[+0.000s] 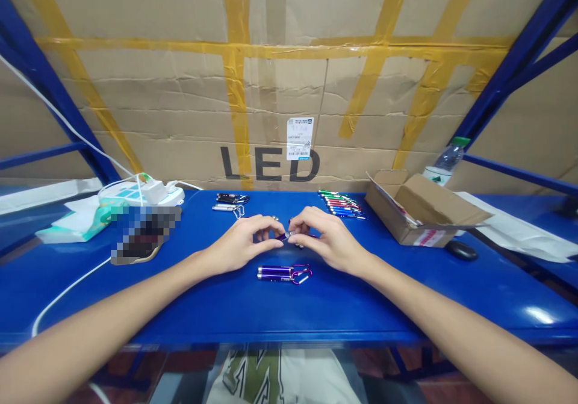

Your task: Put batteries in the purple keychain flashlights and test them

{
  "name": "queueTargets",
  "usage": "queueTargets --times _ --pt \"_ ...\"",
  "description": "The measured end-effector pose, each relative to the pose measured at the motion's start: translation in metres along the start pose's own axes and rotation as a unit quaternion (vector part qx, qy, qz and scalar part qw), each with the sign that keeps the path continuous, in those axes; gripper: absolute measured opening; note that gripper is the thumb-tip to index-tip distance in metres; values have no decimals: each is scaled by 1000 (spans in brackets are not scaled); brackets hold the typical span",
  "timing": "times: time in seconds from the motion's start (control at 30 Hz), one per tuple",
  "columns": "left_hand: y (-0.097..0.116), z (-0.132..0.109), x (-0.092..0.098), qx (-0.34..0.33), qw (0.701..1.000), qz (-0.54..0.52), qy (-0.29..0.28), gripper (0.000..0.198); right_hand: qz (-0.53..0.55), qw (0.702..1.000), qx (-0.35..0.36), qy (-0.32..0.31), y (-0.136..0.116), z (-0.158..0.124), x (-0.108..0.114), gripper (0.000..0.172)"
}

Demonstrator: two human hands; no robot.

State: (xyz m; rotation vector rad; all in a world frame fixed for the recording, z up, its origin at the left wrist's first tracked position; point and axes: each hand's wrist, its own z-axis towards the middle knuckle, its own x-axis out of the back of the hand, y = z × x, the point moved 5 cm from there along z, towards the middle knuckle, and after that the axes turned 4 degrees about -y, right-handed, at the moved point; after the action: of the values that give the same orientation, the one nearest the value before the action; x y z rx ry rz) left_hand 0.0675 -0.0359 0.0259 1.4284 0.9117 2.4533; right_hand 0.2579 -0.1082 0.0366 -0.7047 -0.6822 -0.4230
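Note:
My left hand (244, 241) and my right hand (325, 240) meet over the middle of the blue table (289, 307). Both pinch a small purple keychain flashlight (285, 236) held between their fingertips, one hand at each end. Just in front of the hands, two purple flashlights with pink carabiner clips (283, 273) lie side by side on the table. A few small silver parts (274, 218) lie just behind my fingers.
A row of coloured flashlights (343, 204) lies at the back right beside an open cardboard box (419, 211). Black and silver flashlights (231, 202) lie at the back left. A power strip (144, 192), tissue pack (76, 220), water bottle (445, 163) and black mouse (460, 250) stand around.

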Motion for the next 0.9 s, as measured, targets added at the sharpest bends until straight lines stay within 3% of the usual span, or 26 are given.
queueTargets --times 0.23,0.63,0.8,0.9 --pt "3 -1 -1 -12 1000 2 5 18 40 999 -4 -10 0 0 0 7" --pt "6 0 -5 -15 998 -55 -10 16 -22 997 78 -8 -10 -2 -2 15" --pt "5 0 -1 -21 998 -58 13 14 -95 995 17 3 6 -1 14 14" --pt "4 -1 1 -25 999 -34 22 14 -147 987 -11 -62 17 -1 13 15"
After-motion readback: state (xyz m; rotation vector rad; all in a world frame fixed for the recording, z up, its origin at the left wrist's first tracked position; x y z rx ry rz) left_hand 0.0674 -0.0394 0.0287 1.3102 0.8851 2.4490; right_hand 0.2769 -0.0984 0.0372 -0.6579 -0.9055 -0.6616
